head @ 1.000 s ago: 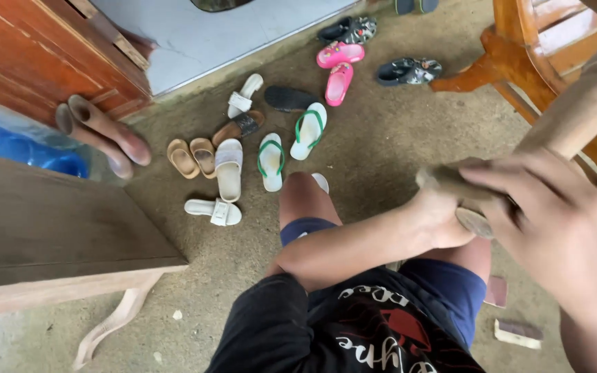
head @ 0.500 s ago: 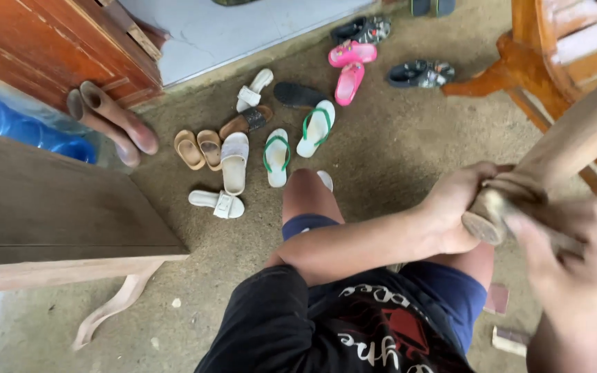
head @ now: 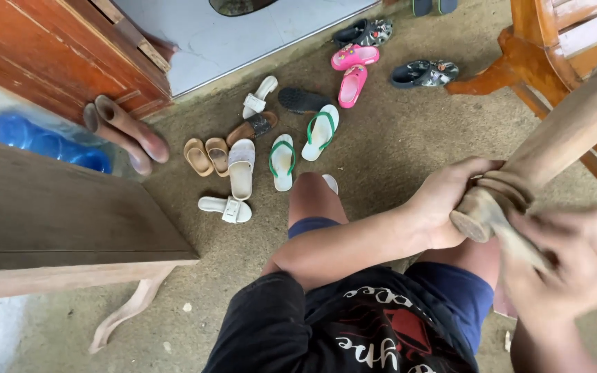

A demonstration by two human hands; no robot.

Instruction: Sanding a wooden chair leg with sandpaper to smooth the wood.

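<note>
A turned wooden leg (head: 561,141) slants from the upper right down to my lap, its round end (head: 470,222) facing me. My left hand (head: 447,197) grips the leg just behind that end. My right hand (head: 564,259) is blurred and closed on a brownish strip, seemingly sandpaper (head: 523,245), pressed against the leg's end. I sit with one bare knee (head: 310,193) forward, in dark shorts and a black shirt.
Several sandals and slippers (head: 281,159) lie scattered on the concrete floor, with pink ones (head: 354,65) farther off. A wooden table top (head: 57,221) stands at left, brown boots (head: 126,135) and a blue jug (head: 36,141) behind it. A wooden chair (head: 547,48) is at top right.
My right hand has slid from on top of the leg's end down and toward me with the strip. My left hand keeps its grip. The view shifted slightly.
</note>
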